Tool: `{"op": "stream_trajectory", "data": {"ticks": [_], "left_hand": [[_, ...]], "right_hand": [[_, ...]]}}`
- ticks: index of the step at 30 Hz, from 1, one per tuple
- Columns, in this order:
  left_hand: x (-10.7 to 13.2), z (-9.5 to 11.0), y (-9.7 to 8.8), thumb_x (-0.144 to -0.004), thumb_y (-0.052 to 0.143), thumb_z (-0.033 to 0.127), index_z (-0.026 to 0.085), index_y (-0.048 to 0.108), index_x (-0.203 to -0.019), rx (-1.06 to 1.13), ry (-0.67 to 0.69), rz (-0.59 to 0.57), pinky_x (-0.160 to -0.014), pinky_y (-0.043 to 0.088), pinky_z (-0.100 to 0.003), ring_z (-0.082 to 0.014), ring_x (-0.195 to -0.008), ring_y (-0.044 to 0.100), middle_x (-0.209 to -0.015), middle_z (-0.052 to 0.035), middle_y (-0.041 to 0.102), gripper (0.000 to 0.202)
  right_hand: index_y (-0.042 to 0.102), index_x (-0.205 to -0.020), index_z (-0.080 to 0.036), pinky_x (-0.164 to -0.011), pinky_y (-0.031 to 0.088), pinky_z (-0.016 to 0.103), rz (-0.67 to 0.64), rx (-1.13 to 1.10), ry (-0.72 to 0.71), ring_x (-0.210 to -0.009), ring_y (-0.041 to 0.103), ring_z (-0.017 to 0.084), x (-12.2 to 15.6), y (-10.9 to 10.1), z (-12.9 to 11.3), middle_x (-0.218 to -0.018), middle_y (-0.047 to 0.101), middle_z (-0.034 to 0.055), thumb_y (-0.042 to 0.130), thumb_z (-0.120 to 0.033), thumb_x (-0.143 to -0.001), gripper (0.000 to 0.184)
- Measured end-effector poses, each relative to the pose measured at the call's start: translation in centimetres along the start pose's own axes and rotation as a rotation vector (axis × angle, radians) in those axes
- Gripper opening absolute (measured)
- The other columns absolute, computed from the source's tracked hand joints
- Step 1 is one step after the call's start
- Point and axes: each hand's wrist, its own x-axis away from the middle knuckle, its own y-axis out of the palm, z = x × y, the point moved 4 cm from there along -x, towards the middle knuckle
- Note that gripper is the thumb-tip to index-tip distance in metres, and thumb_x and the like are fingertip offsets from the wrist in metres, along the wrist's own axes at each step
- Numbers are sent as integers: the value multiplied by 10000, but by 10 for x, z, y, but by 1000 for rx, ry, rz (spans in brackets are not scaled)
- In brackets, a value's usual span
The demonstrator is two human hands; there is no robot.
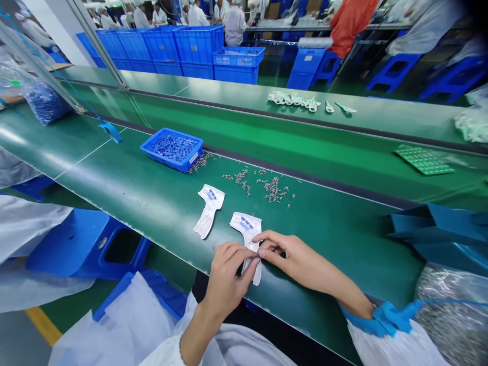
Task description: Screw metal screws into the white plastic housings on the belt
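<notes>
Lying on the green belt [152, 203] close to its near edge, a white plastic piece [246, 225] is worked on by both hands. Its broad head, in which small blue inserts are set, points toward 11 o'clock, and its narrow stem runs back toward 6 o'clock under the fingers. The left hand [226, 277] is curled over the stem from 7 o'clock, and the stem is pinched between thumb and forefinger. The right hand [293, 256] is brought in from 4 o'clock with its fingers stretched long, the fingertips [262, 252] pressed on the stem just beside the left forefinger. Whether the right thumb is closed beneath cannot be told.

A second white piece [209, 208] of the same shape is seen at 10 o'clock from the hands, near but apart from the first. Small metal parts [272, 189] are scattered on the belt at 12 to 1 o'clock. A blue tray [173, 148] filled with blue bits is placed farther off at 11 o'clock. A green board [423, 159] lies well apart at 2 o'clock, and a blue stool [87, 244] is seen below the belt at 9 o'clock.
</notes>
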Motion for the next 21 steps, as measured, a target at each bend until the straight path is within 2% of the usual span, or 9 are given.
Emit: {"op": "stream_trajectory", "data": {"ticks": [2, 3, 4, 6, 7, 9, 13, 17, 21], "left_hand": [[1, 2, 0, -930, 613, 189, 222, 636, -918, -28, 3, 0, -770, 468, -340, -183, -851, 609, -868, -13, 693, 41], [3, 3, 0, -926, 616, 184, 222, 635, -914, -50, 6, 5, -769, 467, -342, -185, -851, 606, -865, -13, 690, 45], [4, 5, 0, -923, 616, 179, 224, 639, -918, -74, 6, 20, -774, 469, -345, -189, -860, 603, -872, -15, 687, 51], [9, 6, 0, -921, 610, 171, 232, 653, -928, -119, -21, 77, -793, 480, -352, -198, -888, 595, -899, -24, 677, 75], [12, 7, 1, -919, 609, 171, 236, 662, -926, -137, -47, 112, -803, 485, -357, -201, -900, 590, -909, -30, 668, 84], [16, 6, 2, -915, 612, 177, 243, 676, -912, -168, -99, 164, -813, 492, -364, -207, -911, 583, -912, -35, 654, 92], [21, 5, 5, -909, 623, 176, 247, 684, -904, -191, -132, 206, -804, 490, -360, -205, -900, 580, -895, -30, 643, 93], [20, 1, 5, -901, 643, 169, 244, 675, -918, -156, -163, 207, -771, 482, -323, -186, -877, 574, -902, -19, 636, 83], [19, -1, 4, -888, 663, 151, 242, 673, -926, -133, -178, 195, -778, 470, -303, -172, -884, 563, -906, -9, 634, 99]], "right_hand": [[620, -1231, -253, -845, 527, 368, 123, 139, -88, -992, 663, 215, -4, -12, 5, -1168, 707, 73, 450, -353, -1002, 303], [622, -1247, -259, -938, 502, 423, 185, 231, -151, -1132, 615, 244, -5, -17, 7, -1318, 637, 90, 464, -351, -995, 311], [611, -1280, -273, -1025, 450, 477, 220, 320, -217, -1273, 526, 275, -6, -19, 9, -1449, 539, 88, 494, -353, -983, 329], [549, -1373, -309, -1129, 338, 548, 176, 454, -322, -1443, 319, 307, -7, -16, 14, -1573, 391, 55, 569, -382, -946, 433], [516, -1407, -321, -1146, 313, 561, 132, 493, -346, -1470, 268, 310, -8, -12, 17, -1583, 378, 45, 600, -407, -929, 493], [488, -1433, -328, -1148, 322, 561, 94, 542, -354, -1471, 273, 306, -8, -6, 22, -1563, 413, 43, 620, -441, -918, 544], [529, -1402, -291, -1115, 379, 551, 178, 605, -355, -1422, 349, 322, -7, -1, 24, -1496, 480, 92, 627, -425, -920, 509], [554, -1370, -224, -1087, 414, 544, 232, 649, -415, -1389, 379, 343, -5, 2, 23, -1397, 531, 156, 613, -423, -929, 487], [579, -1311, -190, -998, 491, 511, 287, 658, -446, -1238, 523, 325, -5, 6, 25, -1321, 564, 173, 575, -409, -954, 418]]}}
